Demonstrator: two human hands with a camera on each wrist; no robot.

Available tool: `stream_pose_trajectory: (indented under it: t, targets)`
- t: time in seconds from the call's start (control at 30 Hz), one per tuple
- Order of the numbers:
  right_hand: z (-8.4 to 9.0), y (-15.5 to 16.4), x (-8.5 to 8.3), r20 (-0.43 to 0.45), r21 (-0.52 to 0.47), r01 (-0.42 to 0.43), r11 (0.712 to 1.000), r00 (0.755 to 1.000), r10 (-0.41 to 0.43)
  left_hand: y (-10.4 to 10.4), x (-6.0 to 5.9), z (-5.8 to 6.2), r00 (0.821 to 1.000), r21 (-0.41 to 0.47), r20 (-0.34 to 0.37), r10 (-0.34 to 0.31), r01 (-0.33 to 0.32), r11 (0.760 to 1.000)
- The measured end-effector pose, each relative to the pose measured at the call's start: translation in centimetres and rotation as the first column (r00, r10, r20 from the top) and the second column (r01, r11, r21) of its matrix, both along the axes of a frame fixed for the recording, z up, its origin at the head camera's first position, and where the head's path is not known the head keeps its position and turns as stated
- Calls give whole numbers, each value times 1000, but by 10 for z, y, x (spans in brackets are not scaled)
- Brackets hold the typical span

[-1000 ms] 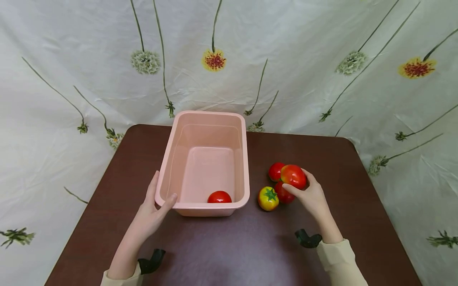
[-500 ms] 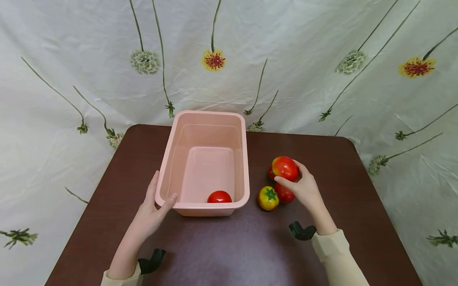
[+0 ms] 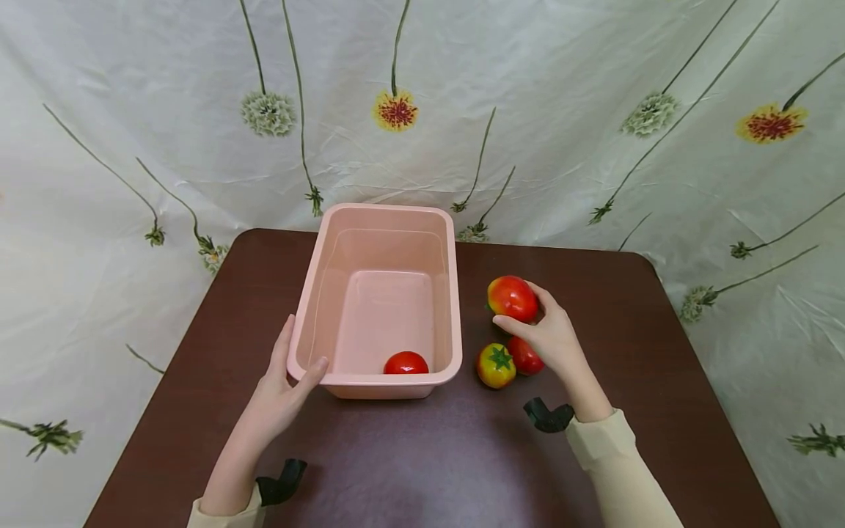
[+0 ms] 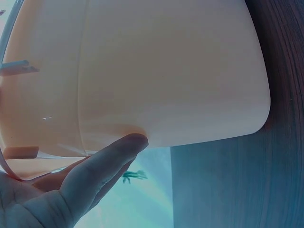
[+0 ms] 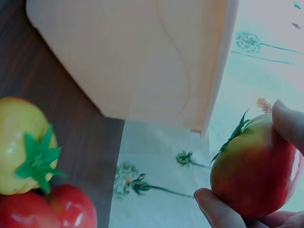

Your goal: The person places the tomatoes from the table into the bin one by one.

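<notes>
right hand (image 3: pixel 554 341) holding tomato (image 3: pixel 511 298), pink tub (image 3: pixel 455 308)

Table (image 3: pixel 409 455): dark brown wood-grain top with rounded far corners, glossy, under the fingers.
Backdrop (image 3: pixel 561 110): white wrinkled cloth beyond the fingers, hanging behind the table and draping down past both its sides.
Print: long-stemmed flowers, yellow-red and pale green.
Light: soft, even, faint sheen on the tabletop.
</notes>
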State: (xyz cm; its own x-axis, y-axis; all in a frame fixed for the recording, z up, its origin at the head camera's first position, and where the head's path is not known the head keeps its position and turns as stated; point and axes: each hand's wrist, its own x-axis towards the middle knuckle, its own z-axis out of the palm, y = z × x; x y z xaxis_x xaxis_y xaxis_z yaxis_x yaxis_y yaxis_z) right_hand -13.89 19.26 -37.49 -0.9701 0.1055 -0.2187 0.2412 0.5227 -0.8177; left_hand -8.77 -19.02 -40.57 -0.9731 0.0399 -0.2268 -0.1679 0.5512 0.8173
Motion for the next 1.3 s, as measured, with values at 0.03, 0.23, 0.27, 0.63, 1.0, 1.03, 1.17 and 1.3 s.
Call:
stream_pose_trajectory:
  t: [0.03, 0.23, 0.27, 0.63, 1.0, 1.03, 1.17, 1.3]
  targets:
    - [1, -2, -1, -4, -5, -4, 1000, 1000, 4, 0, 0, 0, 1000, 0, -1, 0, 0, 1000]
    - [9, -19, -8, -49, -21, -36, 999, 998, 35, 0, -1, 0, 1000, 6, -2, 1, -1, 1000]
    - [11, -21, -10, -57, -23, -45, 999, 997, 43, 0, -1, 0, 1000, 9, -1, 2, -2, 1000]
    - [22, -51, -22, -152, 8, -153, 988, 977, 152, 0, -3, 0, 1000, 26, 11, 2, -2, 1000]
    - [25, -73, -31, -239, 156, -254, 955, 928, 286, 0, -5, 0, 1000, 18, 11, 2, -2, 1000]
    - [26, -75, -32, -254, 167, -269, 949, 918, 305, 0, -5, 0, 1000, 18, 10, 2, -2, 1000]
    - [24, -81, -38, -282, 207, -326, 922, 883, 376, 0, -6, 0, 1000, 24, 6, 2, -2, 1000]
    - [23, -87, -42, -287, 242, -364, 899, 859, 425, -1, -7, 0, 1000, 25, 10, 1, -1, 1000]
